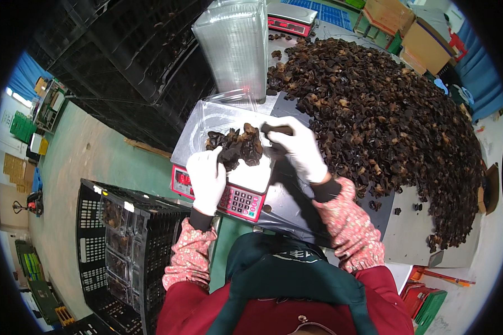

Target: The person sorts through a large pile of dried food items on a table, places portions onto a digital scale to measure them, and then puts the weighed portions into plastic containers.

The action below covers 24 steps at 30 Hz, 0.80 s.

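Observation:
A red-rimmed digital scale (243, 202) stands in front of me with a clear plastic tray (262, 174) on its metal plate. Dark brown wood ear mushrooms (241, 146) lie heaped in the tray. My left hand (205, 180), in a white glove, is at the tray's near left side, its fingers closed together at the edge of the heap, on a dark piece. At the tray's right side, my right hand (299, 149), also white-gloved, pinches a dark wood ear piece (276, 130) between thumb and fingers. The glove partly hides that piece.
A large mound of wood ears (374, 111) covers the table's right. Behind the scale rises a stack of clear trays (235, 50), with a second scale (290, 19) beyond. Black crates (134, 61) tower at left; another crate (92, 245) holds filled clear boxes (119, 245).

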Tool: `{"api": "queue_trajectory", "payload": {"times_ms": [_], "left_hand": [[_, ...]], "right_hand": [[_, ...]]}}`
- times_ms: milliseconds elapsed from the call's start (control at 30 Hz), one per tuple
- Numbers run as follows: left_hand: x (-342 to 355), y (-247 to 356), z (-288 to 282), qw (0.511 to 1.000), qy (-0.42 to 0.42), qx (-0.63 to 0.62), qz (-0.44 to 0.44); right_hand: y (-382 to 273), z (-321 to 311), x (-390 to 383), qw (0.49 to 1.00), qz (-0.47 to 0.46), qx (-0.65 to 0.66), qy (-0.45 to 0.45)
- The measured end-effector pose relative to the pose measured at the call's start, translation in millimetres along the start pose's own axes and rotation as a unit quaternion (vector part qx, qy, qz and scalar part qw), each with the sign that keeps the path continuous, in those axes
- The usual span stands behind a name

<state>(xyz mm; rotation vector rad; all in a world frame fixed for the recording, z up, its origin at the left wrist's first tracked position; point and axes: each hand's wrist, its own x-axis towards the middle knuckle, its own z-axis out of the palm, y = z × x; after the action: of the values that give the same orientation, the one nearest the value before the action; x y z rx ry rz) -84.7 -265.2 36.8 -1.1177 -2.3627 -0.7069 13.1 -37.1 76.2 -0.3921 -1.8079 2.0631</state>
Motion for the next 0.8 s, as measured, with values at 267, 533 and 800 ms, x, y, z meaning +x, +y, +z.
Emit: {"api": "queue_trajectory", "payload": {"times_ms": [267,533,800], "left_hand": [[-11,-8,-15,0.992,0.029,-0.107,-0.067],[-17,-18,-34,0.9,0.125,-0.299,-0.291],[-18,-11,-48,0.852,0.186,-0.321,-0.368]], "right_hand": [[32,75,27,0.824,-0.312,-0.47,-0.045],[22,65,37,0.841,-0.328,-0.431,-0.004],[8,42,43,0.865,-0.292,-0.406,0.051]]}}
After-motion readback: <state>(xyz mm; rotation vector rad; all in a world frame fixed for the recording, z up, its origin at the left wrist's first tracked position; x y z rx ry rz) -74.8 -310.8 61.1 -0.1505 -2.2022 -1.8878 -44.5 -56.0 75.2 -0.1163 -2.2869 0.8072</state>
